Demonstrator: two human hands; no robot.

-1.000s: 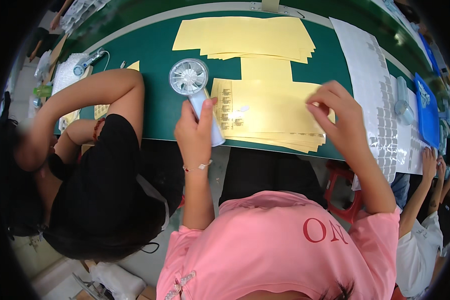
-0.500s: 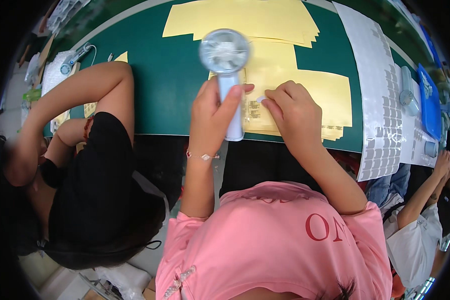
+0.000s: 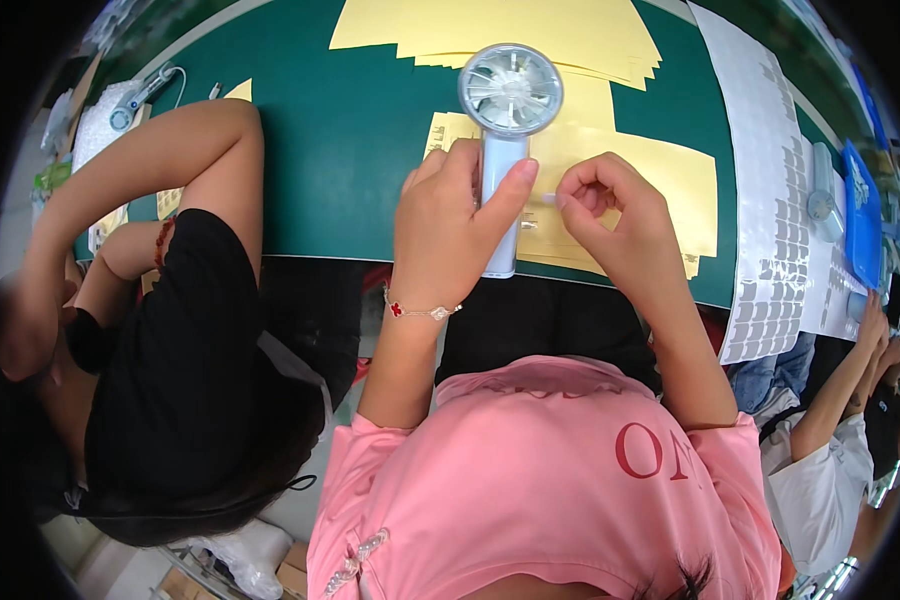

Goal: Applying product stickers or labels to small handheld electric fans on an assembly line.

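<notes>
Green desk (image 3: 340, 170) is spanning the upper part of your view. 1 yellow stack (image 3: 490, 30) is lying toward the far side, and yellow sheets (image 3: 660, 200) are spreading near the front edge, right under your work. To your right, a long white sheet (image 3: 750, 180) with grey printed shapes is running front to back and hanging past the desk's front edge.

Room: 1 person in black (image 3: 180, 370) is sitting at your left, arm bent over the desk; 1 person in white (image 3: 820, 480) is working at your right. A brown carton (image 3: 295, 568) and a whitish plastic bag (image 3: 240, 560) are sitting low at left.

Containers: blue tray (image 3: 863, 250) is resting at far right, holding small pale pieces, too small to tell apart. A pale blue device (image 3: 823, 190) is lying just beside it.

Your left hand (image 3: 450, 215) is wrapping the handle of the handheld fan (image 3: 511, 90), thumb across the front; the fan is standing nearly upright in your view, round head away from you, in front of the yellow sheets. Your right hand (image 3: 615, 215) is pinching a small whitish piece (image 3: 548, 198) between thumb and index finger, just beside the handle.
</notes>
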